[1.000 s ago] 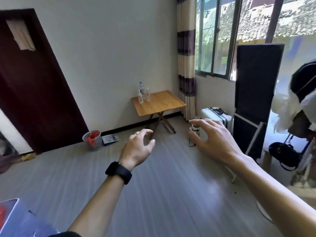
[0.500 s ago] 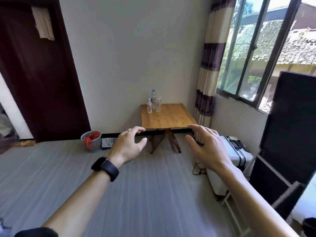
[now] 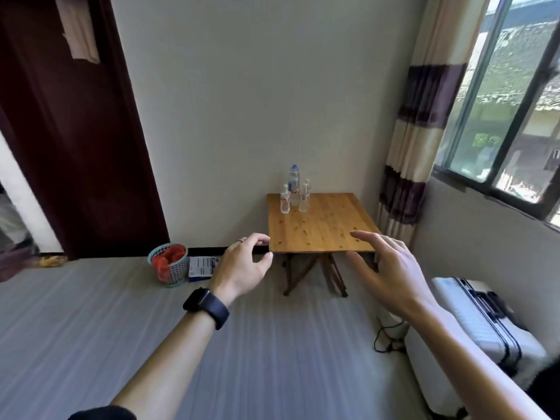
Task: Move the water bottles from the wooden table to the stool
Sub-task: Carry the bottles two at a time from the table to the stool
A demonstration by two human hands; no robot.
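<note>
Three clear water bottles stand together at the far left of the wooden folding table (image 3: pixel 327 231) against the wall: a tall one (image 3: pixel 293 184) at the back, a small one (image 3: pixel 285 200) to its left and another small one (image 3: pixel 304 197) to its right. My left hand (image 3: pixel 245 265), with a black watch on the wrist, hovers in the air short of the table's near left corner, fingers loosely curled and holding nothing. My right hand (image 3: pixel 385 268) is held out in front of the near right edge, fingers spread and empty. No stool is in view.
A dark door (image 3: pixel 69 131) stands at the left. A teal basket (image 3: pixel 168 265) with red contents and a leaflet (image 3: pixel 201 268) sit by the wall. A white suitcase (image 3: pixel 485 322) and a black cable (image 3: pixel 385 338) lie at the right, under the window with a striped curtain (image 3: pixel 406 165).
The view has swung left and come nearer to the table, which now lies centred ahead. Both hands stay raised and empty. The black panel at the right has left the view.
</note>
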